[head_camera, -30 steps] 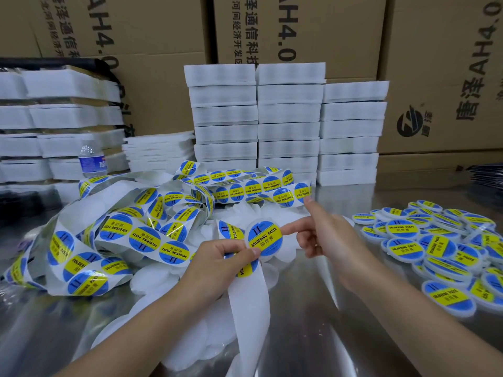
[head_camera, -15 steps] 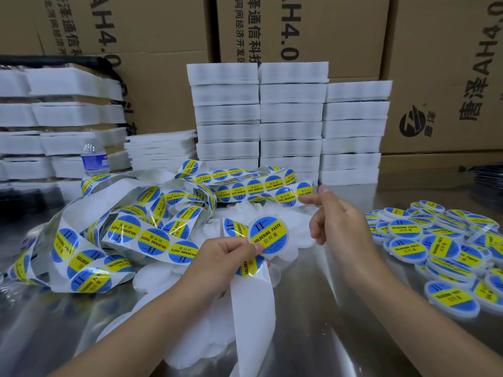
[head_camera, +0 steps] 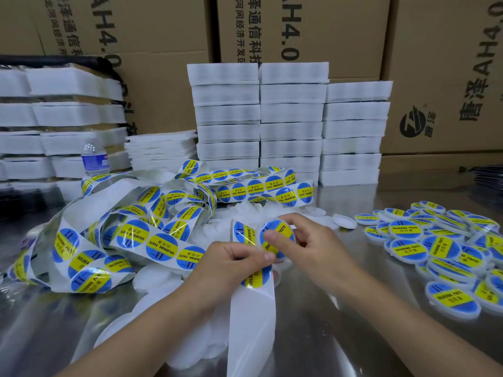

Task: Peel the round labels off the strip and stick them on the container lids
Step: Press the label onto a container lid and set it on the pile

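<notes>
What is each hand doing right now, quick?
Left hand: closed, pinching the label strip.
Right hand: closed, pinching the round soldering paste label at the strip's top.

Along the far side I see a row of brown cardboard cartons [head_camera: 163,77] printed with black characters. Against them stand neat stacks of white foam trays [head_camera: 292,118], with a looser bank of white trays [head_camera: 68,112] at far left. An upright clear plastic water bottle with a blue label [head_camera: 94,156] stands just before that bank. The shiny metal worktop [head_camera: 340,336] throws back pale, streaky light.
</notes>
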The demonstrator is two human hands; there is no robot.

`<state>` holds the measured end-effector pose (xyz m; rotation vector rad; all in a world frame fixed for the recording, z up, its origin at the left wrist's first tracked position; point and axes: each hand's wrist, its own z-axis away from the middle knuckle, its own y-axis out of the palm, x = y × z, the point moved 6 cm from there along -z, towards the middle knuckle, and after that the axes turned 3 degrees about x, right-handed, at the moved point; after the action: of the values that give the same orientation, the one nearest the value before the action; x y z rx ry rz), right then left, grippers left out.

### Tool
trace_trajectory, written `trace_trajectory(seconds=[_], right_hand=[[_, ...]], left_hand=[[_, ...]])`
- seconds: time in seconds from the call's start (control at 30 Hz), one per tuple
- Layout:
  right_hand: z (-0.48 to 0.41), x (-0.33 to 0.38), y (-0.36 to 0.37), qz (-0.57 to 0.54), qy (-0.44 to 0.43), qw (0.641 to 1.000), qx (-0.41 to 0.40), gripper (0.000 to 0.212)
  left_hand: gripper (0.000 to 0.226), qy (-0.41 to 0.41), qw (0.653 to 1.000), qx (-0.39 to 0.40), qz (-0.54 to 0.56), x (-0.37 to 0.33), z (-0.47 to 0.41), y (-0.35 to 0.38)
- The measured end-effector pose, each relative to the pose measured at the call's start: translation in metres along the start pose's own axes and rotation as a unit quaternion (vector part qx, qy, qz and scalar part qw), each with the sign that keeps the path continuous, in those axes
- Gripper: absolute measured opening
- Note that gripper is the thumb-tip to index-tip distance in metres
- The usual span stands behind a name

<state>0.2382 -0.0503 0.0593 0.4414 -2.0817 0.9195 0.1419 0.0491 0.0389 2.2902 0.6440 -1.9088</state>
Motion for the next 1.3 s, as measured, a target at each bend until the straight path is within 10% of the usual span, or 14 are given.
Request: trace_trajectory(seconds=[0.1,0.63,0.83,1.3], right_hand=[[0.000,-0.005,0.003,0.025,-0.004,1.000,0.011,0.057],[-0.003,-0.011,-0.003,0.121,0.007,0.992,-0.025,0.075],[-0.004,-0.013,-0.004,0.125,0.015,0.992,-0.022,0.043],[-0.004,-0.008,-0.008,0.164,-0.005,0.985,-0.046,0.046]], left_hand=[[0.008,0.003,1.000,0.026,-0.009,-0.005,0.003,0.007],[0.023,0.016,0.996,0.042,-0.074,-0.006,0.004,0.010],[0.025,0.018,0.996,0.052,-0.069,-0.009,0.005,0.011],[0.027,0.012,0.995,0.038,-0.090,-0.007,0.004,0.009]])
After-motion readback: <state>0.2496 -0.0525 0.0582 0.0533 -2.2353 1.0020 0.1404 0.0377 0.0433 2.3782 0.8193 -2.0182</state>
